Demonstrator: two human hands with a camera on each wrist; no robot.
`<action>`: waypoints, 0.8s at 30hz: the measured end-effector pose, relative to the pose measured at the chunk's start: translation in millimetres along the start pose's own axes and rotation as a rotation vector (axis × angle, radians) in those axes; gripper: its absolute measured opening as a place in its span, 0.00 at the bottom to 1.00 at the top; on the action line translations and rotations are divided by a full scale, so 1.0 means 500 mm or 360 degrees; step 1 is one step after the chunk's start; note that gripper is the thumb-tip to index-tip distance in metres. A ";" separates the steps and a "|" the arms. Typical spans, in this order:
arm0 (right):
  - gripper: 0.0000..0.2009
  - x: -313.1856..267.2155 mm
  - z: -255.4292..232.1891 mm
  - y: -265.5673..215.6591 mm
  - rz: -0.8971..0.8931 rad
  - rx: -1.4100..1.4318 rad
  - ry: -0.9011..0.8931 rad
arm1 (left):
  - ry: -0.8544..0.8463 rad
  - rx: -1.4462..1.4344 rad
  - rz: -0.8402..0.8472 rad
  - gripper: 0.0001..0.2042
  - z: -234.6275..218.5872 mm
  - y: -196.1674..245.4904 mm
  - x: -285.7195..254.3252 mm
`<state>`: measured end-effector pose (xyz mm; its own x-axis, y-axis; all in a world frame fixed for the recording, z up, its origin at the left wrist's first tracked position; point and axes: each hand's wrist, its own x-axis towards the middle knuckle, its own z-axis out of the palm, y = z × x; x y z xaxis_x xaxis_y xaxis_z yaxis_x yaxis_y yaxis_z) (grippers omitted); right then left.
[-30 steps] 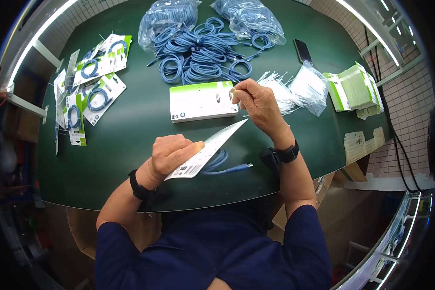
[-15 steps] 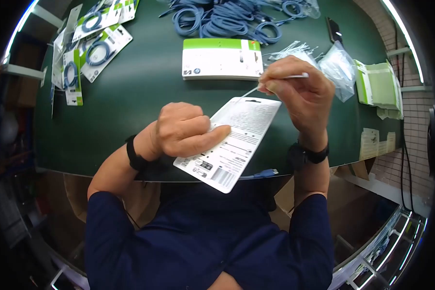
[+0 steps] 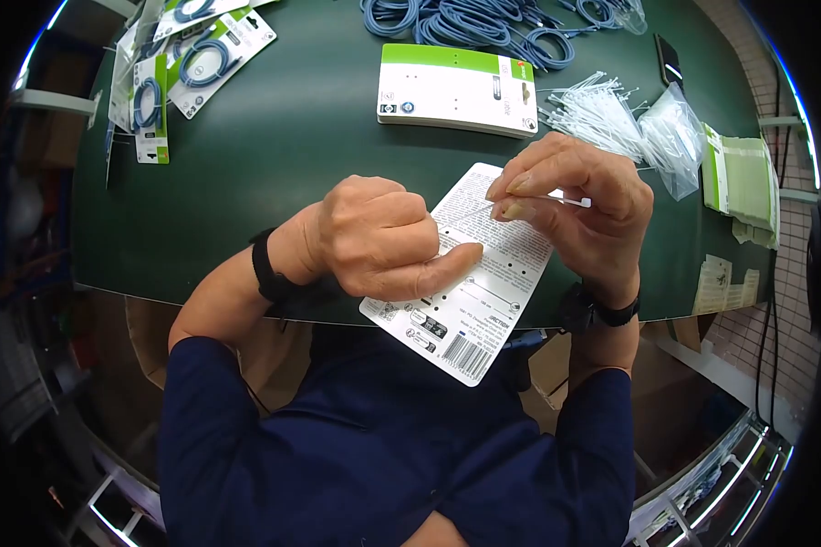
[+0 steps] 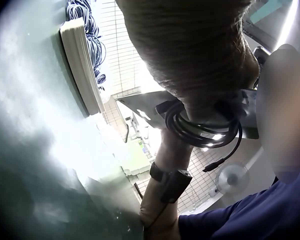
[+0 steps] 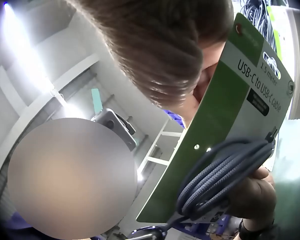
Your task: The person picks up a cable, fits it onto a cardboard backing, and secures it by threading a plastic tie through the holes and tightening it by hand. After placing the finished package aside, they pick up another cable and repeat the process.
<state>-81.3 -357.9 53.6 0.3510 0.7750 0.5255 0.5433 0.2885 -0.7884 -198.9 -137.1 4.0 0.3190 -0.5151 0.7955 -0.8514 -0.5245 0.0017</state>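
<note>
My left hand (image 3: pixel 383 237) grips a white printed card (image 3: pixel 470 333), its back with text and barcode facing up and the thumb lying across it. Against the card's green and white front, in the right wrist view, is a coiled blue-grey USB-C cable (image 5: pixel 225 175), held by the same hand's fingers. One cable end with its plug hangs loose in the left wrist view. Between thumb and fingers my right hand (image 3: pixel 593 201) pinches a thin white cable tie (image 3: pixel 470 217). The tie's tip points over the card's back toward the left hand.
A stack of cards (image 3: pixel 456 87) lies ahead, with blue cable coils (image 3: pixel 483 23) behind it. White cable ties (image 3: pixel 597 114), a plastic bag (image 3: pixel 673 141), a phone (image 3: pixel 669 59) and green-white cards (image 3: pixel 748 173) are on the right. Carded cables (image 3: pixel 214 68) lie at far left.
The card has turned from edge-on to back face up. My right hand has come from beside the stack to the card, with the cable tie now over its back.
</note>
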 end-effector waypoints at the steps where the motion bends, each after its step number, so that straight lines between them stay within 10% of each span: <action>1: 0.09 0.000 0.001 0.000 0.0017 -0.0012 0.0009 | 0.0001 0.0000 -0.0003 0.16 0.000 0.000 0.001; 24: 0.07 0.006 0.003 -0.001 0.0418 -0.0094 -0.0284 | 0.0089 0.0087 -0.0109 0.17 0.020 0.006 -0.001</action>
<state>-81.6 -355.0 55.0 0.3489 0.9064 0.2379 0.4969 0.0363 -0.8671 -197.5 -145.3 -2.5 0.3504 -0.4390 0.8273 -0.8039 -0.5943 0.0251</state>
